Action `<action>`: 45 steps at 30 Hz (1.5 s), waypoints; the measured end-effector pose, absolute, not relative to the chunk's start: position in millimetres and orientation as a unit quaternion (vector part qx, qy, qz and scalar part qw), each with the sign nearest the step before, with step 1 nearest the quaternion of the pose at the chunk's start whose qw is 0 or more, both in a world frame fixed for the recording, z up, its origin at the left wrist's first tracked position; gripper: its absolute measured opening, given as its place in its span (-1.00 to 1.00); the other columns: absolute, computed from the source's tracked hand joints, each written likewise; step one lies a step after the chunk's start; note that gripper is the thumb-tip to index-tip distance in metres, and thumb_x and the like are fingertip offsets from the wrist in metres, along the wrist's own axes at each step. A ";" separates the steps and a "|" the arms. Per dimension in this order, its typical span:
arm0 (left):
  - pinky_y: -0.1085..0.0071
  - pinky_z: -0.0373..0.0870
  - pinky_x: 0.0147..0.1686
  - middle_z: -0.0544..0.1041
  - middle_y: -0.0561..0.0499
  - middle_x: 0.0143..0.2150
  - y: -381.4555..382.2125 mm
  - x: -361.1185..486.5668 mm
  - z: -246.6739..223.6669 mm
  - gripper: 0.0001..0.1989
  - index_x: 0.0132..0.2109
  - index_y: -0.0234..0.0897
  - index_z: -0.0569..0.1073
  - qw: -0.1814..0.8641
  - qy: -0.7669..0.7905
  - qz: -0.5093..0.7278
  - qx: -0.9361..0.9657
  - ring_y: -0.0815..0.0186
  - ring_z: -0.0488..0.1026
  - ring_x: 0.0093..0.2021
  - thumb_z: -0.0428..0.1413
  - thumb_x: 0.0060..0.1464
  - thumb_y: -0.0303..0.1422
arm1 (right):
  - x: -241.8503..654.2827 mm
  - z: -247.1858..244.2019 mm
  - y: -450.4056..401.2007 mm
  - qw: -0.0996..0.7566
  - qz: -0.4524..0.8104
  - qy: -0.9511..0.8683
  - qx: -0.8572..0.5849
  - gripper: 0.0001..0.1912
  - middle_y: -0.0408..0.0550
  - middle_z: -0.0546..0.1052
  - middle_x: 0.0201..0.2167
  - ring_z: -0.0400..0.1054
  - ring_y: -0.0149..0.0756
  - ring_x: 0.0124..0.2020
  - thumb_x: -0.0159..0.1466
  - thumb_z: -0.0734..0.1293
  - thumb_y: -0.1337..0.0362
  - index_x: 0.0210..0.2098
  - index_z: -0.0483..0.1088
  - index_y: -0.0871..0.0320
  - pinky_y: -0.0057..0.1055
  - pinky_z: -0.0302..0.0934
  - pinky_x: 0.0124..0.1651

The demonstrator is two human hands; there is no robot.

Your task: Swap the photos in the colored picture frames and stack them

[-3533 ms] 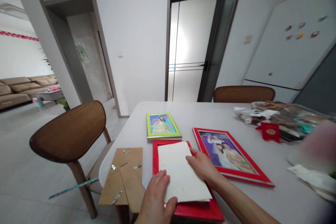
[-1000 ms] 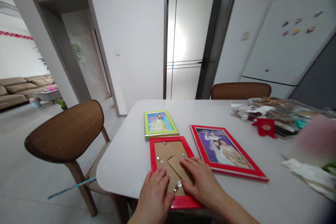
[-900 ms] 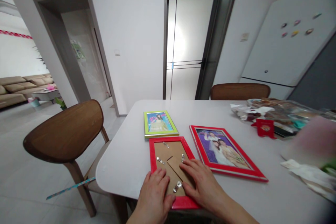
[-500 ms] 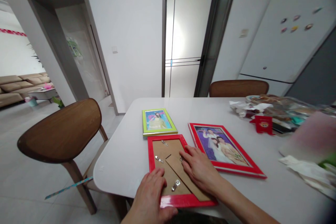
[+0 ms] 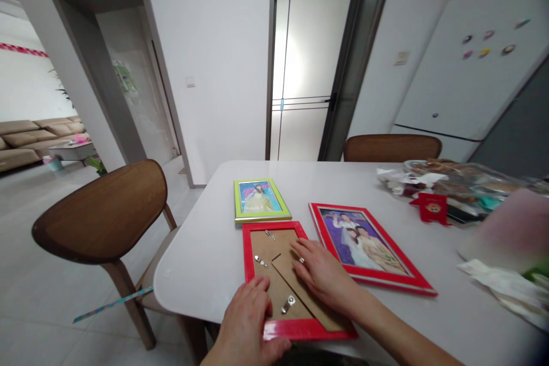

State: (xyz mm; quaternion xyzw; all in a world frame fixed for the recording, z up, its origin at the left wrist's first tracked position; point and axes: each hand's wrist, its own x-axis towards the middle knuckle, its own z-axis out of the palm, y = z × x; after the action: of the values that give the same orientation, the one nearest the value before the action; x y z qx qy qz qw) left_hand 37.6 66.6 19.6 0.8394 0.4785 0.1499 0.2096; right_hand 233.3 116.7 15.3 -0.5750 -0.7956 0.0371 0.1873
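Observation:
A red picture frame (image 5: pixel 251 254) lies face down at the near edge of the table, its brown backing board (image 5: pixel 285 240) and fold-in stand upward. Several small metal clips (image 5: pixel 288 303) are fixed along the board. My left hand (image 5: pixel 246 317) grips the frame's near left corner, thumb along the near rim and fingers over the left side. Across the right part of the board rests my right hand (image 5: pixel 323 274), fingers extended and a small shiny metal piece showing among them. A second red frame (image 5: pixel 371 246) with a group photo lies face up to the right. Beyond is a lime-green frame (image 5: pixel 261 200) with a portrait.
The white table (image 5: pixel 201 251) has a rounded left corner. Plastic bags (image 5: pixel 454 174), a red card (image 5: pixel 433 207) and white tissue (image 5: pixel 501 286) lie along its right side. One wooden chair (image 5: pixel 103 211) stands at the left, another chair (image 5: pixel 392 148) at the far side.
My right fingers have shifted slightly left, off the red frame's right rim and onto the backing board. My left hand keeps its hold. The view has moved a little.

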 end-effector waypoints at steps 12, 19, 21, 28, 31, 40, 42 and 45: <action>0.19 0.08 0.06 0.24 -0.13 0.11 69.2 35.1 16.1 -0.69 -0.36 -0.28 0.38 0.225 0.473 0.162 0.836 0.14 0.13 0.11 0.23 -0.37 -0.36 | 193.6 -0.4 193.8 0.203 0.066 -0.738 -0.641 -0.76 0.02 0.48 -0.43 0.31 -0.33 -0.43 0.16 0.14 0.25 -0.44 0.40 0.20 -0.46 0.04 -0.41; 0.22 0.09 0.06 0.28 -0.13 0.09 69.0 32.0 12.9 -0.72 -0.35 -0.29 0.39 0.225 0.471 0.175 0.835 0.15 0.16 0.10 0.22 -0.34 -0.37 | 192.9 0.0 193.2 0.211 0.065 -0.726 -0.651 -0.74 0.07 0.46 -0.39 0.28 -0.34 -0.44 0.18 0.12 0.27 -0.36 0.38 0.26 -0.45 0.03 -0.42; 0.24 0.10 0.06 0.28 -0.11 0.09 68.5 30.9 11.1 -0.71 -0.36 -0.28 0.39 0.226 0.468 0.182 0.835 0.16 0.17 0.09 0.22 -0.34 -0.36 | 190.5 3.9 183.0 0.219 0.064 -0.750 -0.620 -0.73 0.03 0.45 -0.36 0.27 -0.35 -0.38 0.19 0.11 0.27 -0.35 0.39 0.25 -0.45 0.05 -0.36; 0.26 0.12 0.04 0.28 -0.10 0.09 67.3 32.9 15.2 -0.75 -0.40 -0.27 0.38 0.232 0.476 0.187 0.828 0.18 0.17 0.09 0.23 -0.35 -0.38 | 176.2 10.3 138.5 0.206 0.078 -0.840 -0.496 -0.76 -0.11 0.41 -0.43 0.20 -0.37 -0.30 0.17 0.14 0.32 -0.42 0.44 0.09 -0.47 0.02 -0.25; 0.28 0.11 0.04 0.29 -0.11 0.08 67.6 33.6 17.3 -0.75 -0.41 -0.27 0.38 0.237 0.475 0.189 0.826 0.19 0.17 0.09 0.23 -0.36 -0.39 | 175.5 11.1 131.3 0.191 0.065 -0.860 -0.468 -0.76 -0.07 0.39 -0.41 0.17 -0.35 -0.30 0.17 0.13 0.32 -0.44 0.42 0.13 -0.43 0.01 -0.26; 0.29 0.07 0.06 0.26 -0.09 0.10 67.8 31.1 13.5 -0.76 -0.40 -0.26 0.38 0.250 0.470 0.182 0.826 0.18 0.13 0.11 0.21 -0.32 -0.36 | 192.8 20.4 119.3 0.199 0.106 -0.870 -0.438 -0.74 0.00 0.36 -0.25 0.17 -0.29 -0.20 0.17 0.12 0.37 -0.19 0.33 0.16 -0.34 0.05 -0.12; 0.28 0.08 0.06 0.27 -0.09 0.10 67.5 30.7 12.8 -0.76 -0.40 -0.25 0.38 0.254 0.468 0.188 0.825 0.18 0.13 0.11 0.21 -0.32 -0.36 | 202.8 24.5 107.6 0.212 0.135 -0.868 -0.428 -0.72 0.00 0.35 -0.21 0.17 -0.29 -0.17 0.16 0.12 0.38 -0.18 0.34 0.13 -0.34 0.06 -0.10; 0.26 0.09 0.05 0.28 -0.08 0.09 67.5 30.4 11.0 -0.78 -0.41 -0.24 0.37 0.261 0.466 0.192 0.823 0.17 0.14 0.11 0.20 -0.32 -0.37 | 217.0 27.6 86.1 0.192 0.148 -0.884 -0.400 -0.74 -0.04 0.36 -0.22 0.18 -0.29 -0.18 0.11 0.15 0.41 -0.31 0.41 0.06 -0.32 0.07 -0.10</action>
State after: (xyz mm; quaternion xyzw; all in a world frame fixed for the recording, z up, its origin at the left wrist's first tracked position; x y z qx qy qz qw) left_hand 30.4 67.5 11.0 0.8233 0.4661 0.1918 0.2611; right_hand 217.0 86.1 27.6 -0.4001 -0.8838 0.1483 0.1916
